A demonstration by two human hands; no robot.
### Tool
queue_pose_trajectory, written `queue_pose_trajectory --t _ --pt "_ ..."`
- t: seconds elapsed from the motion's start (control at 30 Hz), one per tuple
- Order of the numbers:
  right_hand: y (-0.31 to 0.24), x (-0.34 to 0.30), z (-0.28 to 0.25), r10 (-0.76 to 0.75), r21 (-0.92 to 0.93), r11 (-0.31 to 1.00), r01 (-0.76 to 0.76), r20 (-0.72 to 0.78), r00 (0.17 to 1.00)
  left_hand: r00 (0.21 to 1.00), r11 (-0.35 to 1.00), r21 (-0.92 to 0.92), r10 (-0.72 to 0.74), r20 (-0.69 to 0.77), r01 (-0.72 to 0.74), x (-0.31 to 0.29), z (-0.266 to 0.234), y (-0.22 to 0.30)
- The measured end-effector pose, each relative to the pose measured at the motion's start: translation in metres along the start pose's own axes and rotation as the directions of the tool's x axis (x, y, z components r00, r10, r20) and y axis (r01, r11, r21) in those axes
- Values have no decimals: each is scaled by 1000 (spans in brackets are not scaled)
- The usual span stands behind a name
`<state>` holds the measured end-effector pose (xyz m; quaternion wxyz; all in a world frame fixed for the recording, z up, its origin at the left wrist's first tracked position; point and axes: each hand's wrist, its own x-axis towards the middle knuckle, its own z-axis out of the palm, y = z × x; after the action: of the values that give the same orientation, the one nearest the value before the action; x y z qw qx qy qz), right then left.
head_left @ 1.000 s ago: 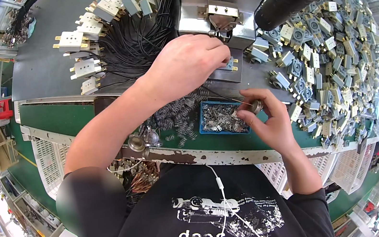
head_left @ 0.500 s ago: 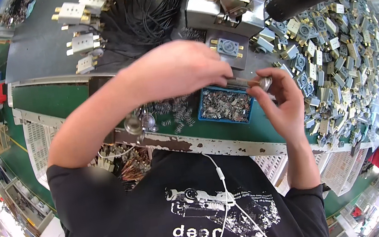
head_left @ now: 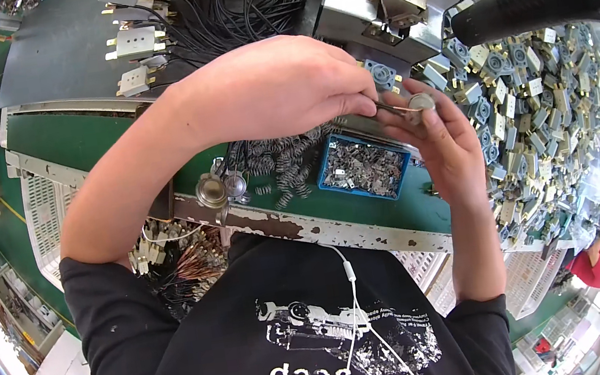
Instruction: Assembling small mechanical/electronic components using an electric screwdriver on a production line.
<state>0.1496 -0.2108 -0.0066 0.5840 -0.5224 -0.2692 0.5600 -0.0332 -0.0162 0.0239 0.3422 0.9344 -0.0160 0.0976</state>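
My left hand [head_left: 328, 87] is closed around a slim dark metal tool [head_left: 390, 107] that looks like tweezers. Its far end reaches to a small round silver metal piece [head_left: 421, 103], pinched between the thumb and fingers of my right hand [head_left: 444, 135]. What sits inside the round piece is too small to tell. Below both hands is a blue tray [head_left: 356, 189] of tiny metal parts. Many small coil springs [head_left: 285, 160] lie loose beside it. Just beyond my left hand, a grey socket part [head_left: 380, 72] with brass prongs is partly hidden.
A metal fixture [head_left: 398, 9] stands behind my hands, with a black tube [head_left: 531, 1] to its right. Grey socket parts [head_left: 522, 102] pile up at the right. Black cords [head_left: 215, 23] with plug housings [head_left: 135, 43] lie far left. Round metal cups [head_left: 211, 191] sit at the near edge.
The view has shifted slightly. Both hands have risen a little in the picture, and the round piece now faces up more, its rim showing. My left hand covers more of the grey socket part.
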Motion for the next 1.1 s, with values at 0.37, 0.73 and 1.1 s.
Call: queue_pose_trajectory --t 0.37,0.73,1.1 --pt "-32 -7 12 -183 -862 272 428 390 902 991 991 -27 134 27 -133 -16 7 -15" --pt "-42 13 13 240 -750 662 10 224 945 975 955 208 221 -31 -210 -19 28 -16" --pt "7 -8 27 -206 -439 886 150 -83 975 984 957 272 135 -120 -98 -10 29 -13"
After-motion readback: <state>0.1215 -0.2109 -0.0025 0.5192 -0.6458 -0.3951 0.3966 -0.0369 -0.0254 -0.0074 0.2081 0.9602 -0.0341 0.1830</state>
